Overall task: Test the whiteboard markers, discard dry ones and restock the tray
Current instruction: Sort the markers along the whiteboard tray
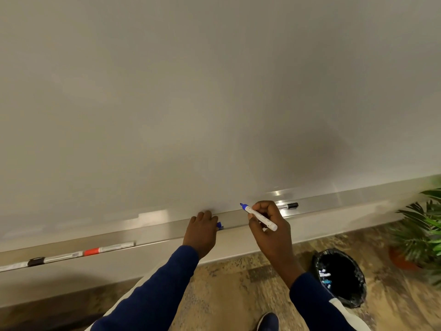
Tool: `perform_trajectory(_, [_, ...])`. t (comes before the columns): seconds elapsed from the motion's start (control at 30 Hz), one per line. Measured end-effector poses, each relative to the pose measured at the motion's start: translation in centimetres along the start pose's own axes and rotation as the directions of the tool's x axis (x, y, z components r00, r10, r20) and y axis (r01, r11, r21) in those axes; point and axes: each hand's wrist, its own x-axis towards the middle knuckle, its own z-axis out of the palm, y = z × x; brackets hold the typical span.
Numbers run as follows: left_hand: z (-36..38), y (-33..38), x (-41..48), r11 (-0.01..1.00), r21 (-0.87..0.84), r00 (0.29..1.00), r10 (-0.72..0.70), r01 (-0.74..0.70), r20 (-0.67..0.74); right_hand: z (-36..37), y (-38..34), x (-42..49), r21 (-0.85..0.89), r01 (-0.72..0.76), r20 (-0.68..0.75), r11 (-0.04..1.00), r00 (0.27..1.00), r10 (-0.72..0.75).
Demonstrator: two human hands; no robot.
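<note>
Head view: slim white-barrelled whiteboard marker with blue tip (260, 217), uncapped, held in the right hand (272, 232) just above the long brushed-metal tray (167, 226). The tip points up-left at the glossy white whiteboard (214, 91) and appears just short of touching it. Thumb and fingers pinch the barrel near mid-length, in a writing hold.

Handling, as a judgement: light, stiff plastic tube with a smooth, slightly slick barrel. The felt tip is the only soft part, so light pressure should do. Best held close behind the tip for a test stroke.

Left hand (202, 229) rests on the tray edge, fingers curled round a small blue cap (220, 226) with only its end showing.

Also on the tray:
- black-capped marker (287, 206) just right of the right hand
- red-capped marker (95, 251) well off to the left
- second black-capped marker (35, 261) further left again

On the patterned floor below right stands a round bin with black liner (353, 292), with a few discarded markers (325, 277) inside. A green potted plant (420, 232) is at far right, blurred
</note>
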Motion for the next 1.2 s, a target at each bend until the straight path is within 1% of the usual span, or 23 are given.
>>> perform_trajectory(0.17, [1.3,0.2,0.7,1.0,-0.009,0.999,-0.003,0.003,0.032,-0.3,0.6,-0.2,0.002,-0.047,0.033,0.999,0.998,0.046])
perform_trajectory(0.23, [1.7,0.3,0.8,0.998,-0.041,0.998,-0.041,0.042,0.039,-0.5,0.9,-0.2,-0.001,-0.063,0.043,0.998,0.997,0.063])
perform_trajectory(0.4, [1.8,1.0,1.6,0.964,-0.202,0.985,-0.167,0.171,0.037,-0.4,1.5,-0.4,0.02,-0.12,0.071,0.993,0.99,0.118])
perform_trajectory(0.53, [1.1,1.3,2.1,0.931,-0.3,0.978,-0.199,0.206,0.055,-0.1,2.1,-0.2,0.034,-0.176,0.094,0.984,0.98,0.173])
perform_trajectory(0.6, [0.2,1.6,2.2,0.888,-0.41,0.977,-0.212,0.209,0.04,-0.1,2.3,0.1,0.052,-0.217,0.107,0.975,0.972,0.211])
perform_trajectory(0.7, [-2.1,2.1,1.8,0.806,-0.57,0.978,-0.209,0.159,-0.023,-0.4,1.7,0.5,0.132,-0.284,0.118,0.95,0.956,0.269])
perform_trajectory(0.8, [-4.8,2.1,0.8,0.719,-0.69,0.974,-0.207,0.087,-0.093,-0.6,0.3,1.1,0.213,-0.295,0.124,0.932,0.954,0.274])
perform_trajectory(0.87, [-6.4,2.0,0.1,0.68,-0.733,0.97,-0.201,0.037,-0.138,-0.7,-0.7,1.4,0.25,-0.292,0.128,0.923,0.955,0.267])
perform_trajectory(1.07, [-9.8,2.0,-2.0,0.657,-0.752,0.951,-0.192,-0.059,-0.242,-0.4,-3.1,1.8,0.291,-0.277,0.203,0.916,0.953,0.224])
perform_trajectory(1.2, [-10.9,2.0,-3.1,0.673,-0.732,0.934,-0.183,-0.109,-0.307,0.1,-4.3,1.5,0.306,-0.241,0.229,0.921,0.958,0.175])
